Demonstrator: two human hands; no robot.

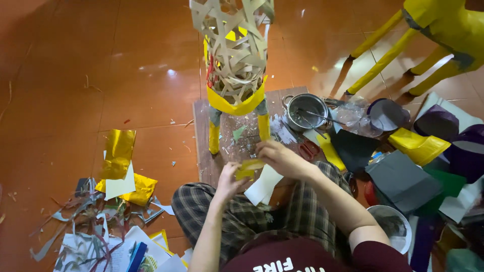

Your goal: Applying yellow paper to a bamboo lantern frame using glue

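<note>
a small strip of shiny yellow foil paper [248, 167] is held between both hands just above the person's lap, its long axis running roughly left to right and tilted up a little toward the right. the left hand [229, 181] comes up from below and pinches the strip's left end, fingers closed on it; the right hand [282, 158] reaches over from the right and its fingers close on the upper right end, so both hands touch the strip, the right one lying slightly farther forward. straight ahead of the strip, near but apart, stands a woven paper-strip frame figure [236, 50] on a wooden board [201, 146], with a yellow foil band [237, 105] already wrapped about its lower body and yellow on its two front legs. the room between hands and figure is open board, scattered with small scraps. a white paper sheet [263, 186] lies under the hands on the checked trousers. to the right, close to the right forearm, are red-handled scissors [307, 149], a steel pot [306, 112] with a tool in it, and stacked dark and yellow sheets [403, 176]; left, on the floor [60, 75], lie gold foil pieces [118, 151] and cuttings.
</note>
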